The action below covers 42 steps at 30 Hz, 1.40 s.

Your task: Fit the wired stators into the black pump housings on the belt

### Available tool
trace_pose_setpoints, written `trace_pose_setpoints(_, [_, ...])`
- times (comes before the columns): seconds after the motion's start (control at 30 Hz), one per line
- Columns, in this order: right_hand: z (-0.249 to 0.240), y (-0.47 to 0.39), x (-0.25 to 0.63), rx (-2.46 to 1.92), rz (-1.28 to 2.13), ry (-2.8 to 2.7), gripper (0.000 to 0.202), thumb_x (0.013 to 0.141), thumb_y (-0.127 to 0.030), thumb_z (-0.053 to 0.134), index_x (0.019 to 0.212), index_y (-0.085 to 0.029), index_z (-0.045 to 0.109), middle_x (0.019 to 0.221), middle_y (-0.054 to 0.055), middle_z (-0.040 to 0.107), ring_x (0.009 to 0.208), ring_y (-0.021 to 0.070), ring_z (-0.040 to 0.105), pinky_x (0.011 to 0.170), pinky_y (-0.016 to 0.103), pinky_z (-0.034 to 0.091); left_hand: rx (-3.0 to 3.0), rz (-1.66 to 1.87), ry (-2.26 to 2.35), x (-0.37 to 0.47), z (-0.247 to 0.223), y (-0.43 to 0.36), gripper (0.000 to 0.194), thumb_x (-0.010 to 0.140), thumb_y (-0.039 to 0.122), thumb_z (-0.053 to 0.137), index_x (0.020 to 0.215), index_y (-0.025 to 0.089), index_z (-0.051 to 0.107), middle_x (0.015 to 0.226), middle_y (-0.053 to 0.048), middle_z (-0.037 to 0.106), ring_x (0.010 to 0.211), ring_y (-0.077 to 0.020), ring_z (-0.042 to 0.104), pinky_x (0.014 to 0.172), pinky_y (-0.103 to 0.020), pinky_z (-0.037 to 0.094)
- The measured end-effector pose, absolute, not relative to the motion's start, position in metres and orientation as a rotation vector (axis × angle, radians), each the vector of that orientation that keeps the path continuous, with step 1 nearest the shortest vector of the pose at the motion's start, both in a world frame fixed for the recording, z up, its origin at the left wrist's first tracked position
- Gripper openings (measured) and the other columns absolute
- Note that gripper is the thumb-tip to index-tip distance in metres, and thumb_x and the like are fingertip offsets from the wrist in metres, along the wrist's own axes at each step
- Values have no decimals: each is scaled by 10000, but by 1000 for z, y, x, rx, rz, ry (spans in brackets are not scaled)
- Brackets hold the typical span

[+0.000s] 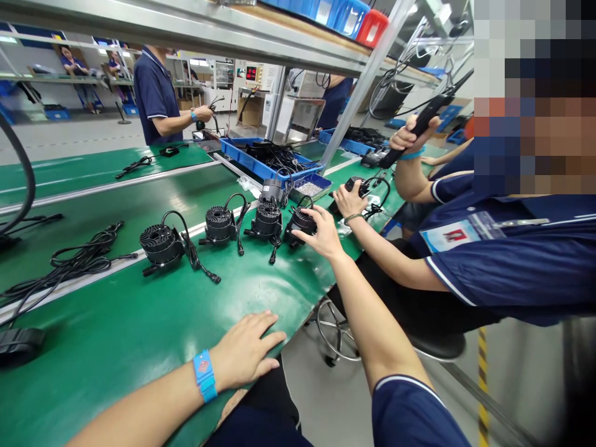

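My left hand [246,347] lies palm down on the green tabletop [223,310] near its front edge, fingers spread, holding nothing; a blue wristband circles the wrist. My right hand [322,233] reaches forward to a black round pump [298,218] with a slotted top. Thumb and forefinger lie across that pump, and the other fingers are partly hidden. To its left stand similar pumps with coiled cables: a neighbouring pump [267,218], a middle pump [220,225] and the leftmost pump [161,245]. Another grey-black unit [271,191] sits behind them.
At right, a co-worker's hand [350,200] rests on another pump, while their other hand [412,136] grips a black handheld tool [421,127]. A blue tray [246,162] of cables and a small parts tray [321,181] stand behind. Coiled cables [79,264] lie left. A metal shelf [209,31] hangs overhead.
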State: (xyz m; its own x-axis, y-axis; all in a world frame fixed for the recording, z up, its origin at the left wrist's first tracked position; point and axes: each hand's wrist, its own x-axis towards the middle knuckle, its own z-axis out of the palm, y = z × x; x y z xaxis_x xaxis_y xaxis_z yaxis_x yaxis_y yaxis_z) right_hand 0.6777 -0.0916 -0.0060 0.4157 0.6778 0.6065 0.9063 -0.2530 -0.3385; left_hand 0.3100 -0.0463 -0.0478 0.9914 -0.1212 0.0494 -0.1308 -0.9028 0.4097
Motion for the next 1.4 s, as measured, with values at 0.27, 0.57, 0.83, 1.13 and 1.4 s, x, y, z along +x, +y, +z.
trace_pose_setpoints(0.27, [5,-94,667,-1954,-585,-1261,593,860,-609,691,1308,-226,626,1421,163,543,1332,364,506,1155,556,385,2708,62,-176,309,-52,-47,514,974,440,626,1427,233,497,1573,-158,436,1467,-356,407,1163,-532,421])
trace_pose_setpoints(0.57, [18,-85,673,-1974,-441,-1398,309,910,-462,658,1112,-233,698,1155,130,708,1157,371,609,1038,589,456,2710,89,-184,310,-59,-45,511,992,470,586,1437,244,476,1573,-149,437,1464,-347,412,1162,-526,422])
trace_pose_setpoints(0.83, [13,-98,695,-1868,-240,-1438,246,892,-413,633,1066,-239,632,1165,77,728,1257,295,624,1080,487,489,2703,54,-181,310,-55,-46,534,973,480,619,1434,246,482,1586,-151,420,1476,-352,398,1168,-526,420])
trace_pose_setpoints(1.13, [1,-94,680,-1914,-446,-1245,381,792,-513,774,968,-226,597,1018,96,637,1044,321,596,973,514,485,2705,55,-183,311,-56,-46,546,972,484,621,1442,245,480,1584,-151,423,1474,-353,400,1164,-524,427])
trace_pose_setpoints(1.4, [-32,-65,665,-1948,-549,-847,640,663,-463,843,1084,-232,420,1120,84,519,1029,277,563,908,450,516,2715,29,-187,310,-53,-45,540,975,457,623,1444,230,481,1586,-159,418,1472,-365,400,1158,-542,429])
